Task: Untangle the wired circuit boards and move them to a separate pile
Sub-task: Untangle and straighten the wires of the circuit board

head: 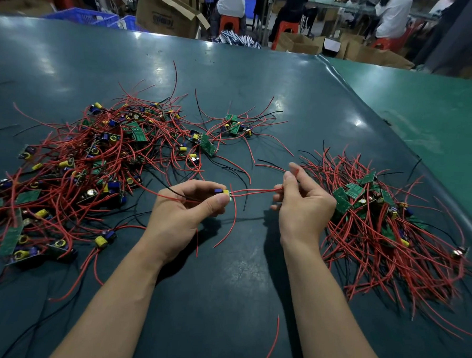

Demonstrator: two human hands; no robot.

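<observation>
Circuit boards with red and black wires lie in two heaps on the dark green table mat (pixel 235 69), and we take the sorted pile (pixel 385 222) as our landmark. It sits at the right side, its wires mostly combed toward us. The tangled heap (pixel 88 165) is bigger and lies well apart to the left of the sorted pile, and a small cluster of boards (pixel 235 125) lies beyond and left of it.

Between the two heaps we hold one board (pixel 224 193) above the mat. Our left hand (pixel 185 203) pinches this board between thumb and curled fingers, on the side far from the sorted pile. Its red wires (pixel 256 191) run almost level from the board toward the pile, and our right hand (pixel 303 201) pinches them with thumb and forefinger, just beside the edge of the pile. More wires of the board hang down below the left hand, and they look free of the big heap.

So the long axis of board and wires points already at the sorted pile, and the right hand is the nearer one. We judge that the next move is a short carry to the right, wire ends first, with the board laid among the other boards of that pile.
</observation>
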